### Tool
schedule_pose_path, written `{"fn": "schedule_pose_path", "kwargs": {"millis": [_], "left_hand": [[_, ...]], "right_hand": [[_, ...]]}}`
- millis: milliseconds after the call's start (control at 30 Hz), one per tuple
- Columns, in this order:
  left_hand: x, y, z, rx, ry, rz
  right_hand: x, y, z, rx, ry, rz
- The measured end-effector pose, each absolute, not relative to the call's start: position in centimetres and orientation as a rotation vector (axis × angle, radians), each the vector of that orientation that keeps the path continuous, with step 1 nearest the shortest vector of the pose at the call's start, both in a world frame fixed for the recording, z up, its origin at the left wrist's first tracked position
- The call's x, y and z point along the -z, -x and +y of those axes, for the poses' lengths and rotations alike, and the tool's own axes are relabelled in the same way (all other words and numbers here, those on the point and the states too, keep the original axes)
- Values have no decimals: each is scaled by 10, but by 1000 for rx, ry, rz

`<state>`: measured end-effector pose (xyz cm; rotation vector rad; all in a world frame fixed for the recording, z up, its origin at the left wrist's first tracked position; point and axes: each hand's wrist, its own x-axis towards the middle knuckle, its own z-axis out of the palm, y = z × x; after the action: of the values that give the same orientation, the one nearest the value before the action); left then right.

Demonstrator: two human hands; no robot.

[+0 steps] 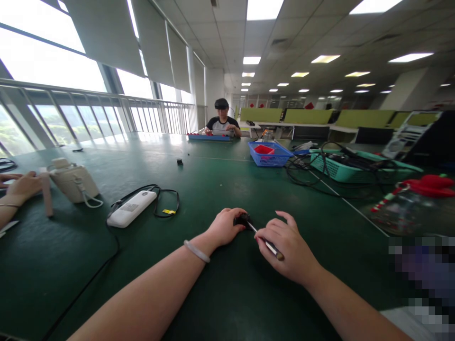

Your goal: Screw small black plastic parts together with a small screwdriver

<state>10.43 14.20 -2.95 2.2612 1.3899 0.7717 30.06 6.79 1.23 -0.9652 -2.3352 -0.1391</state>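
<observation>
My left hand [227,226], with a pale bangle at its wrist, is closed around a small black object [242,219] low over the green table. Its fingers cover much of that object, so its kind cannot be made out. Between thumb and fingers, my right hand [284,244] grips a slim, stick-like tool [272,247] with a thin pale shaft, a dark middle and a rounded brownish near end. The shaft's far tip reaches the black object; whether it touches or enters it is hidden. One right finger is raised.
A white power bank [132,209] with a black cable lies left, near a beige bottle [74,180]. Another person's hand [24,189] is at far left. A blue basket [270,155], a teal basket [341,168] with cables and a red-lidded jar [408,208] stand right. A person [223,121] sits opposite.
</observation>
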Motion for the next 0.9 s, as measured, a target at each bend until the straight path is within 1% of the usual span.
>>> {"fn": "schedule_pose_path", "kwargs": {"millis": [500,733,800,900], "left_hand": [[33,-103,144,-774,-2292,1361],[31,-103,142,-746,-2258,1357],[31,-104,142,-749,-2275,1347],[31,-104,141,-746,-2288,1345]], "right_hand": [[-7,-302,72,36,1004,-2280],[-5,-304,76,-24,1087,-2116],[-3,-307,80,-84,1159,-2031],[2,-313,89,-339,1281,-1852]]}}
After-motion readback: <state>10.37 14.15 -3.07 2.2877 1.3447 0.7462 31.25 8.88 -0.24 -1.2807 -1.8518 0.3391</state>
